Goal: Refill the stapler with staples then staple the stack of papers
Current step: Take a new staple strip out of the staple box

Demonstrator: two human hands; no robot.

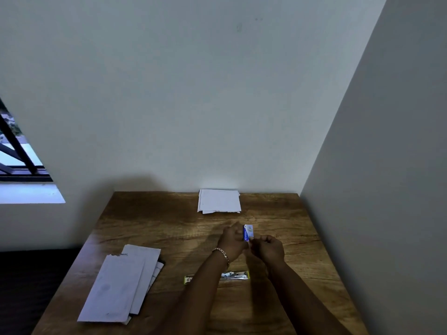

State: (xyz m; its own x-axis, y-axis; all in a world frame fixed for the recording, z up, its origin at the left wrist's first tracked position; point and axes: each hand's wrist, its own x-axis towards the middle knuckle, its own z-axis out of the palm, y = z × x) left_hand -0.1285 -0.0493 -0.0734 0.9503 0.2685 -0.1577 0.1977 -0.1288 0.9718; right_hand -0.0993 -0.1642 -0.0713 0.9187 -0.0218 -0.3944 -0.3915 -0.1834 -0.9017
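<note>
A small blue-and-white staple box [248, 232] is held upright above the wooden table [150, 228], clamped in the fingers of the left hand [232, 240]. A chain bracelet [222, 253] is worn on the left wrist. The right hand [269, 247] is curled at the box's lower end, fingers closed together; whether anything is pinched there cannot be told. The stapler [232, 276], opened out flat with its metal channel exposed, is seen lying on the table nearer the person, partly hidden under the left forearm. A stack of papers [219, 201] is set at the far edge against the wall. Long white envelopes [121, 284] are spread overlapping at the near left.
</note>
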